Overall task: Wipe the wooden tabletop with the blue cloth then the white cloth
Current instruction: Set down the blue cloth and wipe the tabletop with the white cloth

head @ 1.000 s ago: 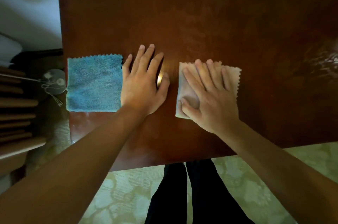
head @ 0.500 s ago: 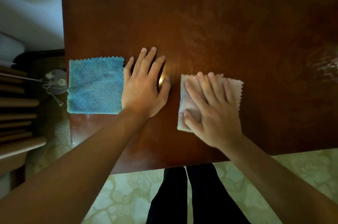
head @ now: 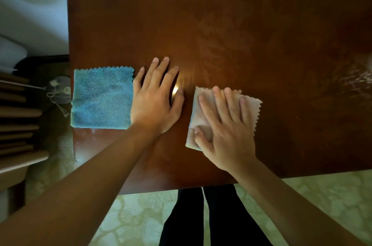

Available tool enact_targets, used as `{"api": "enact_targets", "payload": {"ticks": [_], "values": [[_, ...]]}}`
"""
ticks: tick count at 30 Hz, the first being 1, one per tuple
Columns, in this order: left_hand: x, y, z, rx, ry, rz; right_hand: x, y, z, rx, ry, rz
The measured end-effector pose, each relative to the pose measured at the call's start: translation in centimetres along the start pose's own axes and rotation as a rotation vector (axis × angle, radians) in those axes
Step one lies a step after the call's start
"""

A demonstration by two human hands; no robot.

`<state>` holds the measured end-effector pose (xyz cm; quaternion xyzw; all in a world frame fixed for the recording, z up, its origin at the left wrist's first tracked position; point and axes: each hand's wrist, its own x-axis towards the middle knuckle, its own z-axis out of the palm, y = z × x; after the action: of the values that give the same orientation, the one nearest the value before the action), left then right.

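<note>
The dark wooden tabletop (head: 231, 30) fills most of the view. A blue cloth (head: 101, 98) lies flat near its left edge. My left hand (head: 156, 101) rests flat on the bare wood just right of the blue cloth, fingers spread, holding nothing. A white cloth (head: 251, 109) lies near the front edge, right of centre. My right hand (head: 225, 125) presses flat on the white cloth and covers most of it, with the thumb at the cloth's near left corner.
The table's front edge (head: 201, 187) runs just below my wrists, with my dark trousers (head: 213, 217) and a pale patterned floor beyond. Left of the table stand wooden slats (head: 18, 121) and a small round object with strings (head: 60, 91).
My right hand has slid the white cloth toward me, closer to the front edge. My left hand and the blue cloth have stayed in place.
</note>
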<state>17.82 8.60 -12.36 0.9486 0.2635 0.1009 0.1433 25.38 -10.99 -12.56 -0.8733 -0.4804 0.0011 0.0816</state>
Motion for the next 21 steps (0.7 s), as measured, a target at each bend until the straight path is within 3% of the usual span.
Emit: {"api": "enact_targets", "payload": {"ticks": [9, 21], "values": [[0.2, 0.1, 0.1, 0.027, -0.006, -0.004, 9.4, 3.5, 0.3, -0.059, -0.029, 0.004], [3.8, 2.1, -0.2, 0.134, -0.015, -0.074, 3.9, 3.1, -0.1, -0.015, -0.037, -0.080]]}}
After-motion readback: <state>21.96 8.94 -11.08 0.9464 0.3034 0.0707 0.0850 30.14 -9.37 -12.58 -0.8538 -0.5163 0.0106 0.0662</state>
